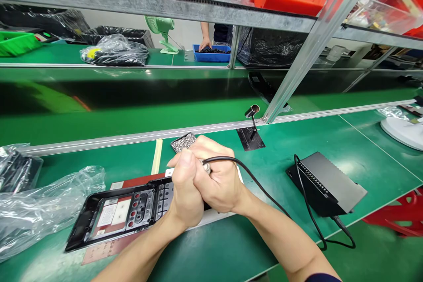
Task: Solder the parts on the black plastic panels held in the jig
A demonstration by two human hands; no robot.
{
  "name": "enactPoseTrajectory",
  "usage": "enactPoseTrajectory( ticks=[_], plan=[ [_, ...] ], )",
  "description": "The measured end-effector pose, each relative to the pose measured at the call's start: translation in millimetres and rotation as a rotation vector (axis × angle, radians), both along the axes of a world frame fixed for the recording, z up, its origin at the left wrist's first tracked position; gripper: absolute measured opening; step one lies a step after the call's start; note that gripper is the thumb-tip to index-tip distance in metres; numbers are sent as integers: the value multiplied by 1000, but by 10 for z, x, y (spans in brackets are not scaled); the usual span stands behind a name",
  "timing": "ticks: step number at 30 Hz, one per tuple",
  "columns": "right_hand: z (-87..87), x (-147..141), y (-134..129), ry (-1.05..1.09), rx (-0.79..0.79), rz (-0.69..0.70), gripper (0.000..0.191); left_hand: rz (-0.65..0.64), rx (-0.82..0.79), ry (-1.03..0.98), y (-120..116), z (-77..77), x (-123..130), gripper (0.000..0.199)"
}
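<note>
My right hand (223,180) is closed around a corded electric screwdriver (206,167). Only its cable end shows; the body and tip are hidden by my fingers. Pressed against it, my left hand (187,187) is closed around the same tool, thumb on top. Both hands are over the right part of a black plastic housing (84,220), which lies face down with its ribbed inside and round holes showing. Under the housing is a reddish-brown board (105,251) with white parts. Just beyond my hands is a small black tray of metal screws (183,142).
A black power box (327,185) with a looped cable stands at right. A small metal cup on a stand (253,112) is behind my hands. Clear plastic bags (49,202) lie left. Beyond the rail, another person's hand (205,43) reaches into a blue bin (211,56).
</note>
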State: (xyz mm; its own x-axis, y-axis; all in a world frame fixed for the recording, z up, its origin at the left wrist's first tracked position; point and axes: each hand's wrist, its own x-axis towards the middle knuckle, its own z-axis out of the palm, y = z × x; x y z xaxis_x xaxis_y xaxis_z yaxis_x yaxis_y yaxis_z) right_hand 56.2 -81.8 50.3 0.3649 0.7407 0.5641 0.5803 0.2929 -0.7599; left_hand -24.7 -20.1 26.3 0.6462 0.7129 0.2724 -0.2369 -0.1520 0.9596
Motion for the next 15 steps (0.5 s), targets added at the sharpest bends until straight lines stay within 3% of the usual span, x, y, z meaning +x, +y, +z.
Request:
enactPoseTrajectory(
  ticks=[7, 15],
  plan=[
    [16, -16, 3, 52, 11, 9, 36, -47, -17, -24, 18, -90, 8, 39],
    [5, -18, 12, 30, 24, -10, 36, -53, 32, -91, 7, 5, 36, 45]
  ],
)
